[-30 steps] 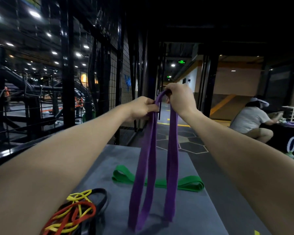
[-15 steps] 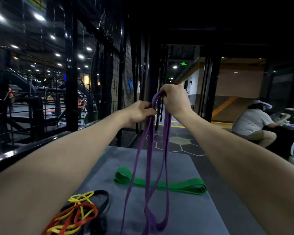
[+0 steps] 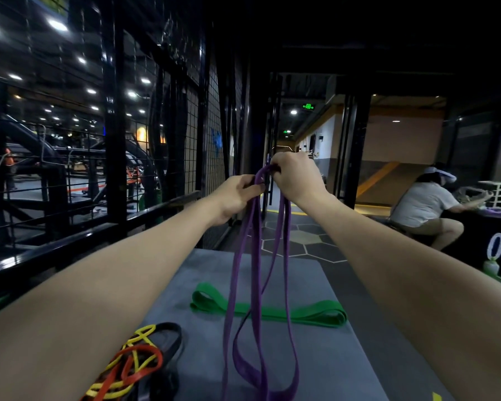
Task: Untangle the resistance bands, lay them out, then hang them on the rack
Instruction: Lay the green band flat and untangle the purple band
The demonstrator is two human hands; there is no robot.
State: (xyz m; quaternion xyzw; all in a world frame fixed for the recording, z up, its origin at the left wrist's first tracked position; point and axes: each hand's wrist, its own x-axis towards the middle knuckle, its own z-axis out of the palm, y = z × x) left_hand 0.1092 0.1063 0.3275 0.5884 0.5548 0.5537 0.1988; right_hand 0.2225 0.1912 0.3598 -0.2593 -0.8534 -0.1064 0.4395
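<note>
The purple band (image 3: 256, 285) is held up at arm's length over the grey table (image 3: 324, 357), its loops hanging twisted down to the surface. Its top is gripped by the right hand (image 3: 294, 176), fingers curled round it, and pinched just below by the left hand (image 3: 237, 195). The green band (image 3: 298, 314) is laid flat across the table; a red, yellow and black tangle (image 3: 136, 366) lies at the near left.

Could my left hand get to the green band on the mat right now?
Probably not yet. The left hand grips the purple band, held up together with the right hand. The green band lies flat and uncovered on the mat, though purple strands hang in front of it.
</note>
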